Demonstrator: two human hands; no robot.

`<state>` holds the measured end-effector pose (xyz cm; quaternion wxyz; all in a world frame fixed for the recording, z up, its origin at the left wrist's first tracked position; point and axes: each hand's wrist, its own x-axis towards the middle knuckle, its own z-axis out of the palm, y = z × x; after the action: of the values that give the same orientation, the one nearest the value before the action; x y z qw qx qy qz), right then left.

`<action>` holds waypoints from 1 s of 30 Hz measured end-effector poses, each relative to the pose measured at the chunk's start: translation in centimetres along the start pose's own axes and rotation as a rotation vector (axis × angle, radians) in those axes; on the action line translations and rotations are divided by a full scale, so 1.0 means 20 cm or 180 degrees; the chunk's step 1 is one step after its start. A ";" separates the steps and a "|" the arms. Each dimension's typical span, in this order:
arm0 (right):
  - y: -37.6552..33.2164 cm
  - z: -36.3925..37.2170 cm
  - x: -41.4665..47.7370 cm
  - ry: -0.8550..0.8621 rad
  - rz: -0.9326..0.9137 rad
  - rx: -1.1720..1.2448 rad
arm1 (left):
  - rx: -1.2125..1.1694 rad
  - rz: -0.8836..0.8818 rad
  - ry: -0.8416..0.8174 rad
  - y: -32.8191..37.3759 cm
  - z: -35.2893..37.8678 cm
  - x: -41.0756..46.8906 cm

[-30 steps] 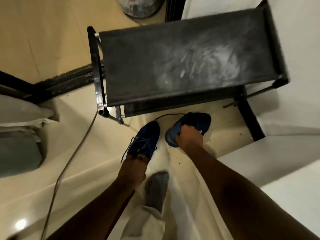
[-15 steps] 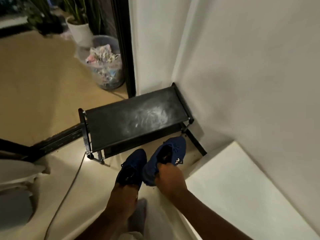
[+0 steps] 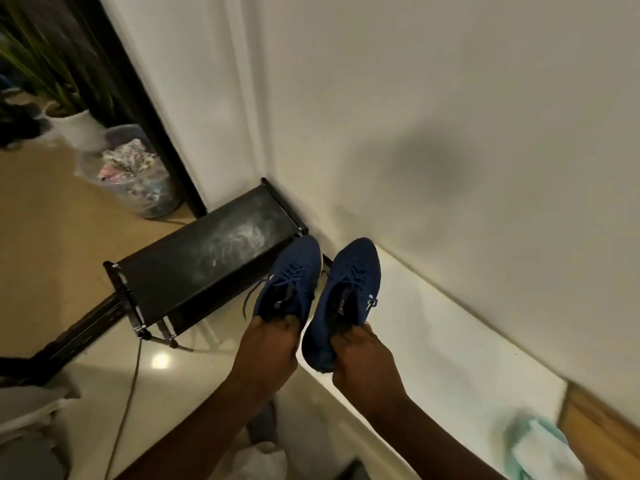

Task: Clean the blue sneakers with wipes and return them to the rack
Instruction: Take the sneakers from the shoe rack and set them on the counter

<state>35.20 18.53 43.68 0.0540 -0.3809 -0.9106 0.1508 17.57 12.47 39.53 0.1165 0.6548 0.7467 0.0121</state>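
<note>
The left hand (image 3: 266, 351) grasped the heel of the left sneaker (image 3: 292, 278), with the fingers curled into its opening. The right hand (image 3: 363, 362) grasped the heel of the right sneaker (image 3: 349, 289) in the same way. Both shoes were held in the air near the middle of the frame, side by side but apart, with the toes pointing away toward the corner. They were of dark blue knitted fabric with blue laces. One loose lace hung from the left sneaker, and a small white mark showed on the side of the right one.

Just behind the toe of the left sneaker stood the rack (image 3: 204, 251), a low black shelf on a metal frame. Its flat top was smeared with whitish dust. It stood in the corner against the plain white wall (image 3: 450, 133).

To the right of the shoes a smooth white ledge (image 3: 450, 341) ran along the wall to the lower right. There a pale green cloth (image 3: 533, 441) lay, blurred, next to a wooden edge.

A wide stretch of glossy beige floor (image 3: 52, 220) lay left of the rack. A thin cable (image 3: 128, 403) ran from the near leg of the rack to the lower edge of the frame. In the upper left stood a clear bin (image 3: 138, 171) with coloured rubbish and a white plant pot (image 3: 74, 128).
</note>
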 end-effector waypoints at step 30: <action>0.85 0.71 -0.82 0.0729 0.1392 -0.0305 | 0.0174 0.1962 0.0259 0.75 0.82 0.38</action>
<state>55.23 14.83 25.18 0.1048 -0.5856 -0.8006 0.0713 34.53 19.85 24.90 0.0597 0.8522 0.5171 0.0530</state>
